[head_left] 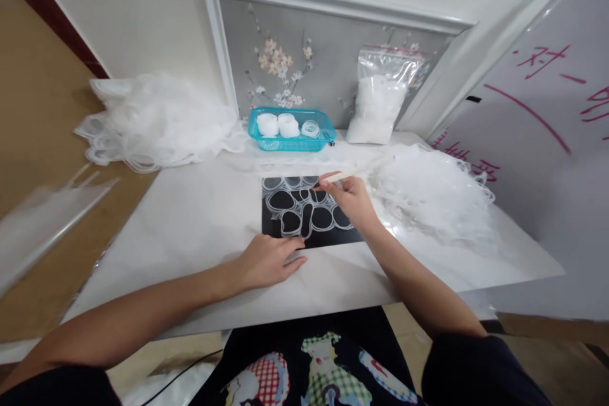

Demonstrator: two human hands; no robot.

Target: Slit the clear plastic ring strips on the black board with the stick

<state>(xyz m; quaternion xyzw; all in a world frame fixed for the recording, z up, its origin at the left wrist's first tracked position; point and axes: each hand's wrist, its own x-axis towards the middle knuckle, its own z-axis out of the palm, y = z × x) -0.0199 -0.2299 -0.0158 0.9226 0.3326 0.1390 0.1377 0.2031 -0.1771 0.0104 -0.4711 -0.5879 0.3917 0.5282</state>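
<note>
A black sheet (328,240) lies on the white tabletop, with several translucent white rings (291,222) spread over it, some round and some bent long. My right hand (349,196) is above the sheet's right side, closed around a slim white stick-like tool (339,176). Its dark tip points down at the rings near the sheet's upper middle; its exact kind is unclear. At the front left edge of the sheet rests my left hand (271,259), fingers stretched out and thumb apart. The fingertips touch the sheet's edge beside the long ring.
Loose piles of white rings stand at left (162,117) and right (431,193). A blue basket (291,145) behind the sheet holds three ring bundles. A filled zip bag (380,101) leans on the framed panel (328,44). A whiteboard (533,158) borders the right.
</note>
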